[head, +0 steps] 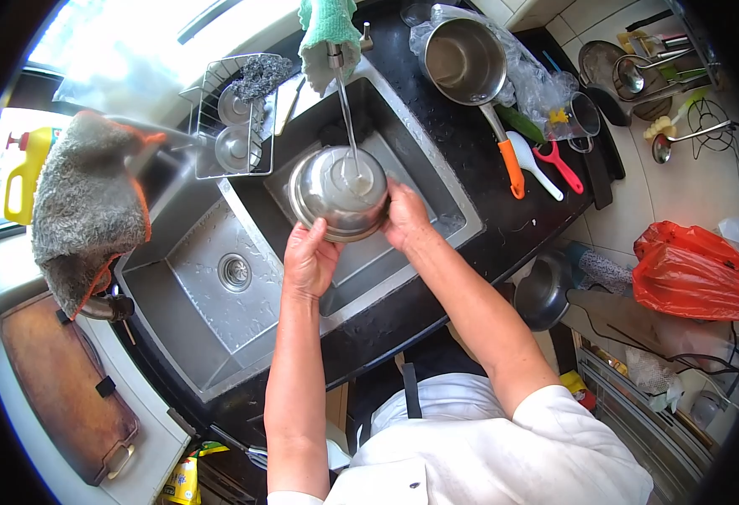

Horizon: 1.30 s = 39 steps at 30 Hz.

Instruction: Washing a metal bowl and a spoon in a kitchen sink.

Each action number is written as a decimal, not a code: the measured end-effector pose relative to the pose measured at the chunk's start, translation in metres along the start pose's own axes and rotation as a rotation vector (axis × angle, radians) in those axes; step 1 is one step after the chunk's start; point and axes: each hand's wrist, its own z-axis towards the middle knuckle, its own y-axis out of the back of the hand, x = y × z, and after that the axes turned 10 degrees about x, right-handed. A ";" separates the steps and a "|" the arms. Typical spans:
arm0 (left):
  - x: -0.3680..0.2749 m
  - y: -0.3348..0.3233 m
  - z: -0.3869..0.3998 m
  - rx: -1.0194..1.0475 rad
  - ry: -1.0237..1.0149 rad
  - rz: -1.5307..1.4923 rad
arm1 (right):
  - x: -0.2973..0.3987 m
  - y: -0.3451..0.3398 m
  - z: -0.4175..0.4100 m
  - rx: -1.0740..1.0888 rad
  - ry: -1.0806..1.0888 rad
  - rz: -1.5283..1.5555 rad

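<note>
A stainless steel bowl [338, 189] is held bottom up over the right basin of the double sink [375, 284]. Water runs from the faucet [335, 58], which has a green cloth [328, 28] draped over it, onto the bowl's base. My left hand [311, 259] grips the near left rim, thumb on the outer wall. My right hand [405, 213] holds the right side of the rim; its fingertips are partly hidden behind the bowl.
A wire rack [268, 136] stands beyond the divider. A saucepan [467, 63], white spatula [536, 165] and red peeler [558, 167] lie on the right counter. A grey towel [92, 208] hangs at left, above a cutting board [60, 385].
</note>
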 end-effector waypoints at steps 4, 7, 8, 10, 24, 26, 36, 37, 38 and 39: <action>-0.015 0.013 0.004 -0.072 0.133 -0.124 | 0.022 0.011 0.006 0.226 0.174 -0.335; -0.017 0.020 0.022 -0.243 0.105 -0.093 | 0.028 0.000 0.009 0.283 0.256 -0.626; -0.014 0.022 0.025 -0.304 0.036 -0.065 | 0.026 -0.001 0.008 0.222 0.254 -0.697; -0.005 0.018 0.033 -0.365 -0.082 -0.078 | 0.015 0.000 0.005 0.137 0.366 -0.697; 0.027 0.011 0.021 -0.378 -0.183 0.241 | -0.021 -0.045 -0.069 0.371 0.871 -1.582; 0.031 -0.013 0.020 -0.424 -0.235 0.326 | -0.012 -0.046 -0.052 0.399 0.902 -1.578; 0.004 0.003 0.006 -0.363 -0.267 0.356 | 0.017 -0.018 -0.003 0.223 -0.197 -0.456; 0.002 -0.003 0.010 -0.406 -0.317 0.274 | 0.008 -0.014 -0.006 0.222 -0.198 -0.456; 0.003 -0.011 0.015 -0.430 -0.343 0.215 | -0.004 -0.009 -0.005 0.141 -0.132 -0.313; 0.003 -0.010 0.015 -0.433 -0.344 0.217 | -0.010 -0.010 -0.007 0.063 -0.068 -0.170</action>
